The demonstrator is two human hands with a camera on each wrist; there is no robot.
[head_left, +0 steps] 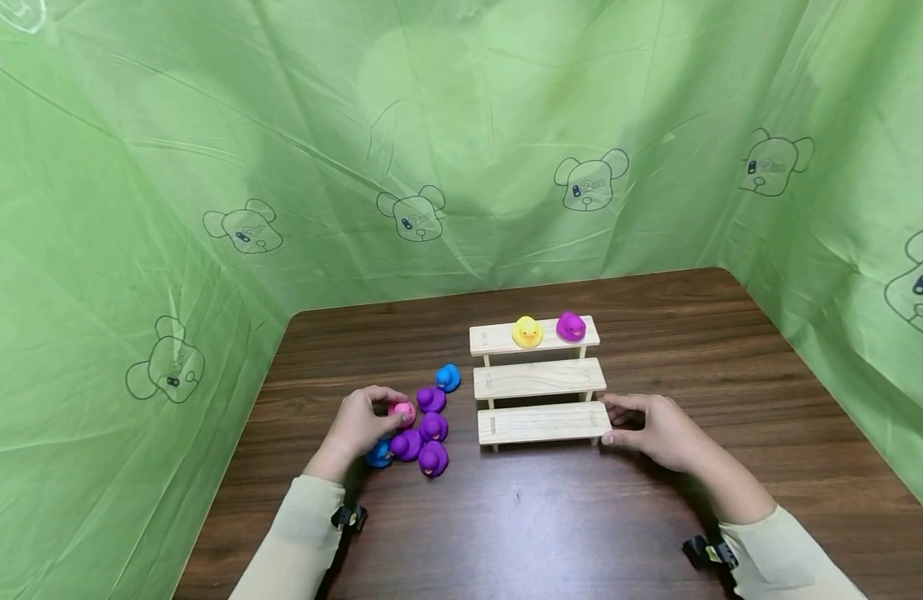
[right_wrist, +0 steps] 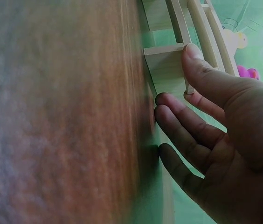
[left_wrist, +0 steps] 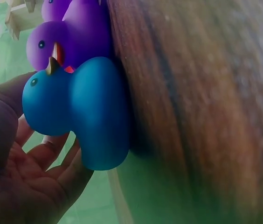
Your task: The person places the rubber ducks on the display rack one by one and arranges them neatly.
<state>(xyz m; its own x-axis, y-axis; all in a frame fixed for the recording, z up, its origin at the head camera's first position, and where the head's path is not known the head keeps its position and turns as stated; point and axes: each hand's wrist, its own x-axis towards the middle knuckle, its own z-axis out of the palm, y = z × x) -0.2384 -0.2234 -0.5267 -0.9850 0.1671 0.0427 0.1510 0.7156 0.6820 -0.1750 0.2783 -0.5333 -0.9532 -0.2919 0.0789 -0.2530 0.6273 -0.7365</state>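
Observation:
In the head view my left hand (head_left: 358, 423) has its thumb and fingers around a pink toy duck (head_left: 403, 413), which is hidden in the left wrist view. Beside that hand sits a blue duck (left_wrist: 99, 112), with several purple ducks (head_left: 433, 427) clustered to its right. My right hand (head_left: 662, 430) holds the right end of the lowest step of a three-step wooden stand (head_left: 539, 423), thumb at the front and index finger behind. The other fingers of this hand (right_wrist: 224, 144) reach down by the tabletop. On the top step sit a yellow duck (head_left: 528, 332) and a purple duck (head_left: 571, 327).
Another blue duck (head_left: 448, 378) sits at the far end of the cluster, left of the stand. Everything rests on a dark wood-grain table (head_left: 521, 525). Green sheeting (head_left: 491, 150) with printed bear heads rises around its back and sides.

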